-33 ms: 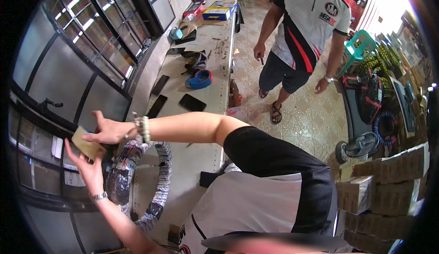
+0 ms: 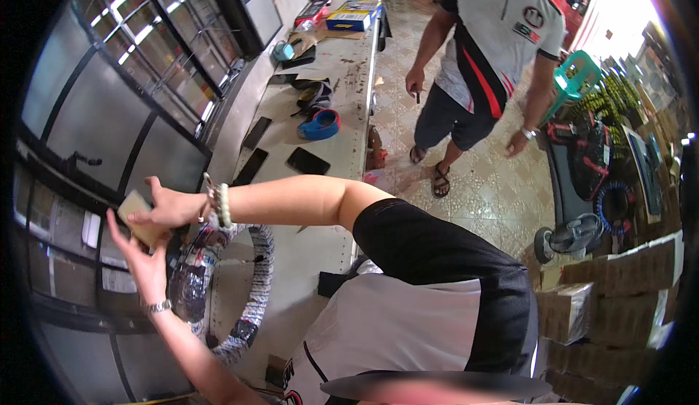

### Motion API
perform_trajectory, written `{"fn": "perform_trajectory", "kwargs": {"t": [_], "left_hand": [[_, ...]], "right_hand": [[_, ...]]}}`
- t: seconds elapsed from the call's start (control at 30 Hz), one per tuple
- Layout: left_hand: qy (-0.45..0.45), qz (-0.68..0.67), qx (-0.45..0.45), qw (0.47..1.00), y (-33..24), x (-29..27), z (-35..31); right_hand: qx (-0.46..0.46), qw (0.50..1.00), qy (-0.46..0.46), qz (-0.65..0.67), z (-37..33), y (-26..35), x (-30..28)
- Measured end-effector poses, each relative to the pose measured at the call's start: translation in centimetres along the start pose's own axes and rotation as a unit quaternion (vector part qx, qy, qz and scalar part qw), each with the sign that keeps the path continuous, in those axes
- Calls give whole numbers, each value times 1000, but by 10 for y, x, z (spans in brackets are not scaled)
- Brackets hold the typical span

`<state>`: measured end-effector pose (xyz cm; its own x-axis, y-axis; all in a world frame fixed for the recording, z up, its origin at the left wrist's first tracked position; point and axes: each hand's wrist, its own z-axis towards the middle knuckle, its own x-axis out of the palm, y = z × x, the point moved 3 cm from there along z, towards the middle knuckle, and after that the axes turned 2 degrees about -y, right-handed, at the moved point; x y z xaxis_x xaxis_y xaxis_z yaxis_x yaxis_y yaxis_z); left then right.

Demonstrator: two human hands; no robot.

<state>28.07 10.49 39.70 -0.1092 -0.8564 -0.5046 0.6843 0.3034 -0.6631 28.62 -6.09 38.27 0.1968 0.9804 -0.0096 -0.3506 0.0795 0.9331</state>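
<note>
My left hand (image 2: 148, 265), a metal watch at its wrist, reaches up at the left by the dark-framed window. My right hand (image 2: 171, 208), with bead bracelets at its wrist, crosses from the right to meet it. Between them is a flat, pale yellow-beige piece (image 2: 134, 207), its exact kind unclear. The right thumb presses over its face while the left fingers and thumb cup it from below; my hands partly cover it. Just below stands a tyre-like ring (image 2: 258, 288) wrapped in black-and-white strips, with dark tape on parts of it.
On the long bench (image 2: 291, 208) lie several phones, one a black phone (image 2: 307, 162), beside a blue tape roll (image 2: 319, 124) and a blue-yellow box (image 2: 352, 16). A person (image 2: 502, 48) stands across the bench. Cartons (image 2: 568, 310), a fan (image 2: 575, 234) and a green chair (image 2: 575, 77) are at right.
Both hands and the pale piece have shifted very slightly. The view has moved a little, and the person across the bench shows a small dark thing in one hand more plainly.
</note>
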Motion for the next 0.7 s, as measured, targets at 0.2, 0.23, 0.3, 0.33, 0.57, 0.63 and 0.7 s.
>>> {"fn": "perform_trajectory", "kwargs": {"t": [0.2,0.23,0.3,0.33,0.57,0.63,0.7], "left_hand": [[104,199,-32,974,-78,-3,-62],[159,231,-61,958,-77,-1,-79],[119,286,-184,933,-54,5,-100],[86,332,-200,918,-41,1,-106],[-9,352,-187,917,9,-46,-104],[7,388,-187,902,8,-51,-101],[-5,306,-211,928,10,-52,-96]], "right_hand": [[167,964,77,194,29,-18,21],[187,954,105,210,27,-13,18],[127,957,164,204,19,19,20],[57,948,140,282,4,36,14],[0,931,205,303,-127,84,-53],[135,900,272,313,-160,51,-44],[247,880,307,266,-182,16,-35]]}}
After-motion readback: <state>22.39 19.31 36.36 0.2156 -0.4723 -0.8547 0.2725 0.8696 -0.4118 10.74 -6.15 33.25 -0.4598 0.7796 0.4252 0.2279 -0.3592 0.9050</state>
